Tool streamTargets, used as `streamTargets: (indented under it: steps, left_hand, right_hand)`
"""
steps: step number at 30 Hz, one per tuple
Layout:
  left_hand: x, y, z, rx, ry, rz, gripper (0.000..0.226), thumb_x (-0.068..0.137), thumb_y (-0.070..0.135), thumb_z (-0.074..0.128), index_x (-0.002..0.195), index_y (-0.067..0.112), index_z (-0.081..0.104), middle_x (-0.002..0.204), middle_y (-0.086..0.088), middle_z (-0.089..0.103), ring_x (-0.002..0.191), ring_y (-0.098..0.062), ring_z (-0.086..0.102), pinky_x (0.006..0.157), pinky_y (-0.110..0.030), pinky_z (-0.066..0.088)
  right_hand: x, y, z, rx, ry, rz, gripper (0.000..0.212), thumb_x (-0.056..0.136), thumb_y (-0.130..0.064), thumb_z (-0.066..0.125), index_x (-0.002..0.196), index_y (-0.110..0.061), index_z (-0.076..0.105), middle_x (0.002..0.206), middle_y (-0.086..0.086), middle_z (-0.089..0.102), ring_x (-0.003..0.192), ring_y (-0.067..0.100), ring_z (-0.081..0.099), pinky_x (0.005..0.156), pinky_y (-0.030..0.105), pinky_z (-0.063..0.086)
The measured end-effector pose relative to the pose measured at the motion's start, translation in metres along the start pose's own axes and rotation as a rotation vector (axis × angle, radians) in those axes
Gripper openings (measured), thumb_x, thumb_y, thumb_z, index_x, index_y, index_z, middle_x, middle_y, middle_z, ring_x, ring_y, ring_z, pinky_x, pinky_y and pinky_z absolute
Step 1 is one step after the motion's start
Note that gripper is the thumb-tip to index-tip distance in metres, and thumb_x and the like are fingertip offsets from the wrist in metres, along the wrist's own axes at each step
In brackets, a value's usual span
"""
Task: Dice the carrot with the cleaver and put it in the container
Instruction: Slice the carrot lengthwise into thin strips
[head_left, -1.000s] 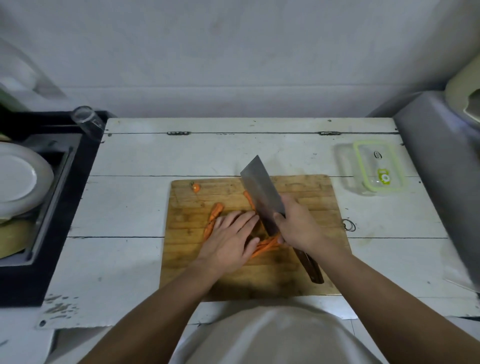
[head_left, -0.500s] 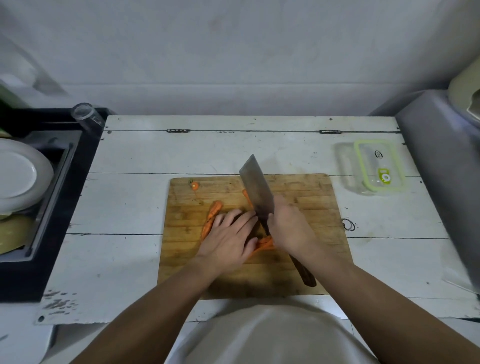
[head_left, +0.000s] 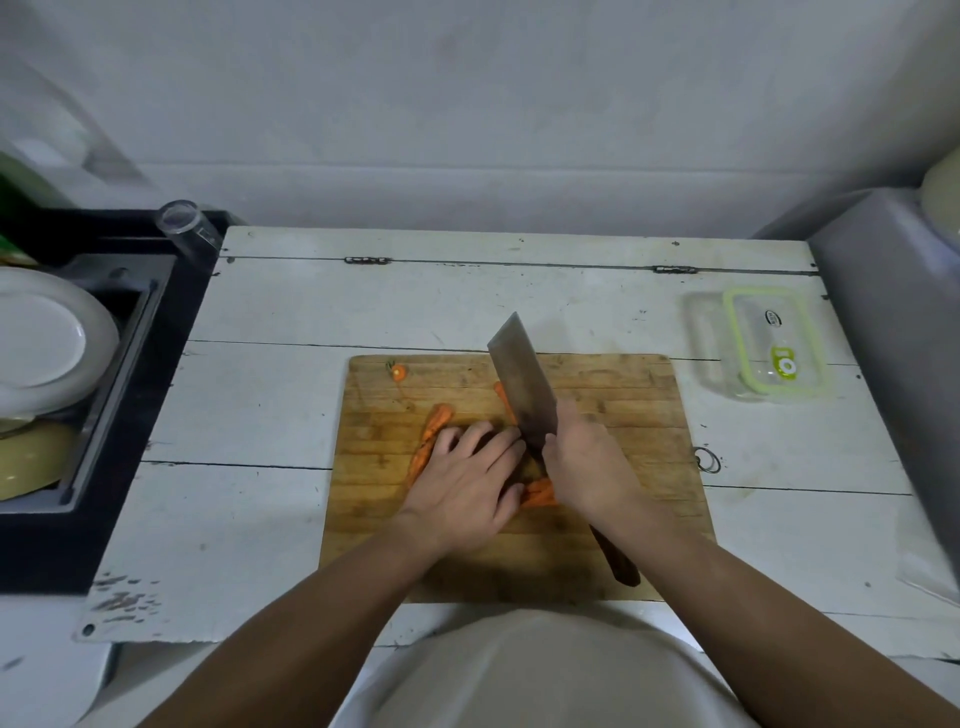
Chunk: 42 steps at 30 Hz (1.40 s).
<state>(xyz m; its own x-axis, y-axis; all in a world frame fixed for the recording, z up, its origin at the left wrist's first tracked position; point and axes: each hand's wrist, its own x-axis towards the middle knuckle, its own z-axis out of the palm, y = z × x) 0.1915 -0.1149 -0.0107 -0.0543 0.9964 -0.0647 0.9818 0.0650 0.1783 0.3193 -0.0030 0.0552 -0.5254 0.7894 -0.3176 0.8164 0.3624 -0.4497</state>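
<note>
On the wooden cutting board (head_left: 623, 415) lie long orange carrot strips (head_left: 434, 423), with a small carrot end (head_left: 398, 372) near the board's far left corner. My left hand (head_left: 467, 483) lies over the strips, fingers pointing toward the blade and pressing them down. My right hand (head_left: 587, 462) grips the cleaver (head_left: 519, 384) near the top of its dark handle, blade edge down into the carrot beside my left fingertips. More strips (head_left: 537, 492) show between my two hands. The clear container (head_left: 769, 348) with a green-rimmed lid sits at the table's right.
A black sink (head_left: 104, 364) at the left holds a white plate (head_left: 41, 338) and a yellowish bowl (head_left: 31, 457). A clear glass (head_left: 184, 226) lies at the sink's far corner. A grey appliance (head_left: 893, 332) stands at the right edge. A small wire ring (head_left: 707, 460) lies beside the board.
The cleaver and my right hand have shifted slightly left and closer to my left fingertips along the carrot strips. My left hand stays on the strips.
</note>
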Motion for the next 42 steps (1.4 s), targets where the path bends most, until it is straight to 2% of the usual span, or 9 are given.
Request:
streamTargets:
  steps: [7,12,17,21,28,32,36,38,42]
  left_hand:
    - [0.001,-0.001,0.001,0.003,-0.007,0.0,0.055,0.102,0.053,0.033,0.146,0.024,0.049,0.151,0.004,0.048,0.138,-0.02,0.039,0.113,-0.049,0.032]
    - [0.001,-0.001,0.001,-0.002,0.008,0.001,0.055,0.101,0.052,0.035,0.145,0.023,0.05,0.15,0.004,0.05,0.137,-0.02,0.04,0.112,-0.047,0.033]
    - [0.002,-0.001,0.003,-0.006,0.008,-0.003,0.054,0.101,0.052,0.036,0.145,0.023,0.049,0.151,0.004,0.049,0.137,-0.021,0.04,0.11,-0.047,0.034]
    - [0.001,-0.002,0.002,-0.024,-0.004,-0.006,0.056,0.1,0.052,0.036,0.146,0.023,0.049,0.151,0.004,0.049,0.138,-0.022,0.04,0.11,-0.048,0.033]
    - [0.002,-0.005,0.005,-0.037,-0.004,0.009,0.054,0.103,0.053,0.033,0.147,0.025,0.049,0.153,0.006,0.046,0.138,-0.021,0.039,0.11,-0.047,0.031]
    - [0.001,-0.006,0.007,-0.071,0.0,0.003,0.057,0.103,0.054,0.033,0.15,0.024,0.044,0.155,0.004,0.042,0.14,-0.02,0.037,0.112,-0.047,0.03]
    - [0.007,-0.004,0.002,-0.219,0.02,-0.132,0.068,0.1,0.055,0.04,0.155,0.018,0.031,0.159,-0.002,0.028,0.148,-0.022,0.026,0.124,-0.047,0.019]
    - [0.015,-0.006,-0.005,-0.274,0.059,-0.161,0.068,0.1,0.051,0.044,0.155,0.014,0.031,0.161,-0.005,0.026,0.152,-0.023,0.02,0.127,-0.046,0.014]
    - [0.032,-0.023,-0.024,-0.238,0.269,-0.086,0.046,0.097,0.021,0.056,0.141,0.007,0.048,0.151,-0.015,0.042,0.146,-0.031,0.032,0.119,-0.052,0.033]
  right_hand:
    - [-0.004,0.007,-0.011,-0.016,0.009,-0.007,0.022,0.105,-0.023,0.045,0.126,-0.019,0.044,0.087,-0.002,0.062,0.073,0.014,0.065,0.066,0.037,0.062]
    - [-0.009,0.004,-0.011,-0.099,-0.01,-0.044,0.017,0.105,-0.022,0.042,0.122,-0.02,0.043,0.082,-0.001,0.061,0.067,0.016,0.063,0.059,0.034,0.058]
    - [-0.011,-0.005,-0.008,-0.127,-0.024,-0.071,0.021,0.104,-0.019,0.041,0.126,-0.02,0.043,0.091,0.004,0.066,0.078,0.025,0.067,0.07,0.044,0.06]
    - [-0.011,-0.01,-0.007,-0.146,-0.038,-0.065,0.019,0.105,-0.019,0.041,0.124,-0.019,0.042,0.088,0.004,0.065,0.075,0.024,0.067,0.069,0.043,0.061]
    - [-0.011,-0.026,-0.007,-0.212,-0.082,-0.032,0.018,0.104,-0.017,0.042,0.121,-0.02,0.037,0.094,0.006,0.065,0.085,0.028,0.067,0.072,0.041,0.059]
    - [-0.009,-0.026,-0.005,-0.25,-0.09,-0.045,0.022,0.103,-0.015,0.046,0.121,-0.02,0.034,0.085,0.003,0.059,0.079,0.026,0.067,0.071,0.041,0.06]
    - [-0.01,-0.028,-0.004,-0.274,-0.099,-0.057,0.031,0.101,-0.017,0.053,0.122,-0.021,0.03,0.088,0.004,0.064,0.076,0.024,0.068,0.067,0.037,0.061]
    - [-0.009,-0.028,-0.003,-0.268,-0.096,-0.07,0.028,0.102,-0.018,0.05,0.122,-0.021,0.031,0.09,0.004,0.066,0.076,0.023,0.07,0.069,0.039,0.062]
    - [-0.006,-0.024,-0.003,-0.228,-0.1,-0.072,0.025,0.104,-0.016,0.046,0.124,-0.021,0.032,0.088,0.002,0.064,0.074,0.021,0.068,0.07,0.038,0.061]
